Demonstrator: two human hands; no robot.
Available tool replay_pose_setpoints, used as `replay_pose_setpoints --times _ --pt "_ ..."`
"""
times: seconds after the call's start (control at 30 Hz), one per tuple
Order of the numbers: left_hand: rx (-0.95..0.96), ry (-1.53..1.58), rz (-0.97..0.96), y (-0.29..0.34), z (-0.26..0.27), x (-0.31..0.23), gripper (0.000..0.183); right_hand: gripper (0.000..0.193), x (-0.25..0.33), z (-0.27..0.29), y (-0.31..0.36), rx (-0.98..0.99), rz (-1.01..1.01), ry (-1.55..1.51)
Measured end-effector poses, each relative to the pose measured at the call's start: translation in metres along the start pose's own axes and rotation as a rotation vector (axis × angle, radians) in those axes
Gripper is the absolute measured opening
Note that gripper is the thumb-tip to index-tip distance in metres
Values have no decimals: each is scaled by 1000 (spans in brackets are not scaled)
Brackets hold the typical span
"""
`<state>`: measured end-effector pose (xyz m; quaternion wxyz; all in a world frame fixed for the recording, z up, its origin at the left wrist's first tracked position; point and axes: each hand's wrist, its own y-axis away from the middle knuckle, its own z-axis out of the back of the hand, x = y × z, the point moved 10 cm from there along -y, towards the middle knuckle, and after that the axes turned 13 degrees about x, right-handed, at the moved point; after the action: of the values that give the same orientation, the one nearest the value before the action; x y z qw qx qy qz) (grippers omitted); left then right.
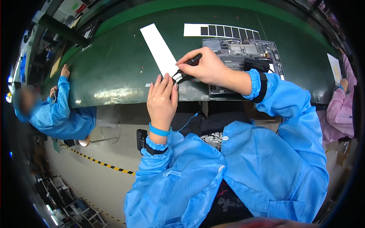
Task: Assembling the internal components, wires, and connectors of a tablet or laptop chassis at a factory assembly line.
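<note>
My left hand (pixel 161 99) lies with its fingers stretched out at the near end of a long white strip (pixel 156 45). Its fingertips are beside a small whitish piece (pixel 177 77). In my right hand (pixel 211 68) is a slim black pen-like tool (pixel 195 59), slanting down toward that piece; its tip is too small to make out exactly. Under and beyond my right forearm sits an opened laptop base (pixel 246 49) with its circuit board and battery exposed. My forearm hides part of it.
Behind the laptop lies a white strip with black rectangles (pixel 194 30). The green table (pixel 110 72) has its front edge just before me. One person in blue (pixel 57 117) is at the left, another in pink (pixel 340 110) at the right, near a white sheet (pixel 334 68).
</note>
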<state>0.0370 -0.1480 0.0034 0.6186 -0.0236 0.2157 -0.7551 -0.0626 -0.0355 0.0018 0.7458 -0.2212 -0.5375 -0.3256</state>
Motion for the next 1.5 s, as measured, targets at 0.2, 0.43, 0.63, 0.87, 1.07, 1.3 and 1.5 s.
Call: replay_pose_setpoints --times 0.2,0.43,0.63,0.87,1.07,1.3,1.5 --pt "9 -1 -56 -9 7 -5 19 22 26 41 17 -99 179 -223" --pt "187 206 -191 -62 18 -29 11 29 -15 151 80 -327 24 -312" --pt "365 340 -675 -98 -4 -119 24 33 -53 161 94 -343 -93 -410" --pt "330 307 -843 -102 -32 -141 30 25 -56 154 92 -305 -78 -439" --pt "327 325 -800 -102 -36 -138 30 21 -55 154 92 -288 -130 -316" --pt "319 314 -797 -102 -37 -134 31 25 -62 157 87 -299 -164 -393" --pt "302 333 -791 -101 -37 -134 30 24 -63 157 88 -324 -161 -370"
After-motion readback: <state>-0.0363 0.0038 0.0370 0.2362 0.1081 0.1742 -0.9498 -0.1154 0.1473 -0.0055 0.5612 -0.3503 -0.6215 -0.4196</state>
